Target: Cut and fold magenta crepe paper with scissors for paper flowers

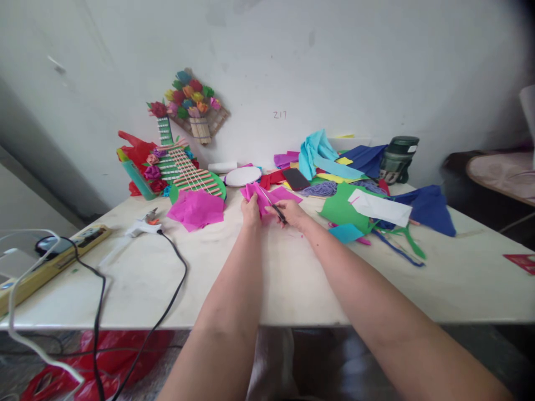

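My left hand [251, 210] grips a piece of magenta crepe paper [262, 196] over the middle of the table. In my right hand [290, 214] are scissors [279, 214] with black handles, their blades pointing up and left against the magenta paper. Whether the blades are apart cannot be made out. More magenta paper [284, 195] lies just behind the scissors. To the left, a separate crumpled stack of magenta paper [196, 210] rests on the table.
A glue gun [144, 224] with a black cord and a power strip [54, 264] lie at left. Behind stands a flower-decorated guitar craft [184, 167]. At right are a phone [296, 179], green paper [345, 206], blue paper [432, 209] and a dark cup [399, 160].
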`<state>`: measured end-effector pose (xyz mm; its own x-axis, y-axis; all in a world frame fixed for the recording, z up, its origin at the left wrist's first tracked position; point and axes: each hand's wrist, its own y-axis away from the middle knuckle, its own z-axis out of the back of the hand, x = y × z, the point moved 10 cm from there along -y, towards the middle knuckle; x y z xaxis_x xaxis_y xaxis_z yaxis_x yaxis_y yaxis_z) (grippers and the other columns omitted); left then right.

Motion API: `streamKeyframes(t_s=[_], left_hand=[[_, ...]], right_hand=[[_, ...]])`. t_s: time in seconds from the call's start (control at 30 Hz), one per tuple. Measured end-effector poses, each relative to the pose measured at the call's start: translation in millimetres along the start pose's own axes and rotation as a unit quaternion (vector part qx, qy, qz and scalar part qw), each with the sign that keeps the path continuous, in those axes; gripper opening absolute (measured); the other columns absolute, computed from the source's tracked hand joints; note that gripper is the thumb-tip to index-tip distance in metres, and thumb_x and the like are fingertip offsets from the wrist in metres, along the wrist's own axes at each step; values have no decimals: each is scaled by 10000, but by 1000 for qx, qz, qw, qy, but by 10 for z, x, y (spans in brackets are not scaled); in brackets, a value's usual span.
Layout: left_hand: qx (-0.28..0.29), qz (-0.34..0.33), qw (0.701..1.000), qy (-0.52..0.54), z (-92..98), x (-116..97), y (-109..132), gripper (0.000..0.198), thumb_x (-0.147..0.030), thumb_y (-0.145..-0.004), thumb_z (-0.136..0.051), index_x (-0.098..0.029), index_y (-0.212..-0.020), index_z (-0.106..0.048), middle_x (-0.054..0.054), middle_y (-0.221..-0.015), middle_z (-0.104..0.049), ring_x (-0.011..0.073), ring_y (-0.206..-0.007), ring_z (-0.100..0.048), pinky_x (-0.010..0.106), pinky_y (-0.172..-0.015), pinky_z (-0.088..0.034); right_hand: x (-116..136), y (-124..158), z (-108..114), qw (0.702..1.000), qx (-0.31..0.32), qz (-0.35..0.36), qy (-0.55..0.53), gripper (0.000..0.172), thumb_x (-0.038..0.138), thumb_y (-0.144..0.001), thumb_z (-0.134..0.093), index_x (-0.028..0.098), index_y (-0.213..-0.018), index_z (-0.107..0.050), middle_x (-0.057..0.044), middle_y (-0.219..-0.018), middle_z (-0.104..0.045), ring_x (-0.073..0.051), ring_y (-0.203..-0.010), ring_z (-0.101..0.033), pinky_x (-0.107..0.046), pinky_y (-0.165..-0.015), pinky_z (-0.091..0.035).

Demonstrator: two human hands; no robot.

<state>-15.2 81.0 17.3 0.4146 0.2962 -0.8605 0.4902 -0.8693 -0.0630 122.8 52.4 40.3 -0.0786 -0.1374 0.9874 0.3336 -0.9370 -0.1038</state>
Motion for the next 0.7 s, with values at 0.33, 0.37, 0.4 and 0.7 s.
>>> streamKeyframes(t_s=[0.33, 0.37, 0.4, 0.7], left_hand=[[-7, 57, 997, 43, 63, 41, -20, 163, -210, -591, -684, -130, -673, -567, 5, -589, -577, 121, -503, -543, 245, -523, -410], [-5, 60, 997, 45, 65, 46, -24, 173, -210, -583, -690, -130, -673, -566, 2, -581, -575, 119, -496, -541, 242, -515, -410], [-6, 62, 997, 46, 67, 51, -26, 178, -209, -578, -694, -134, -673, -563, -3, -570, -571, 116, -491, -539, 236, -507, -410], [-9, 73, 996, 54, 47, 26, 17, 121, -206, -668, -636, -160, -653, -526, -25, -518, -531, 104, -464, -515, 223, -484, -396]], right_hand=[[17, 1, 52, 1000, -18, -2, 6, 221, 286, -691, -749, 125, -679, -598, 62, -386, -493, -54, -292, -414, -167, -275, -379], [10, -4, 54, 1000, -18, -2, 6, 227, 290, -685, -753, 125, -674, -597, 62, -388, -493, -54, -294, -415, -168, -274, -379], [1, -8, 57, 1000, -18, -2, 7, 235, 296, -678, -758, 126, -669, -596, 63, -388, -492, -53, -294, -414, -167, -272, -378], [-68, -38, 66, 999, -13, -5, 30, 321, 391, -619, -789, 132, -669, -606, 67, -386, -495, -53, -289, -420, -167, -264, -373]])
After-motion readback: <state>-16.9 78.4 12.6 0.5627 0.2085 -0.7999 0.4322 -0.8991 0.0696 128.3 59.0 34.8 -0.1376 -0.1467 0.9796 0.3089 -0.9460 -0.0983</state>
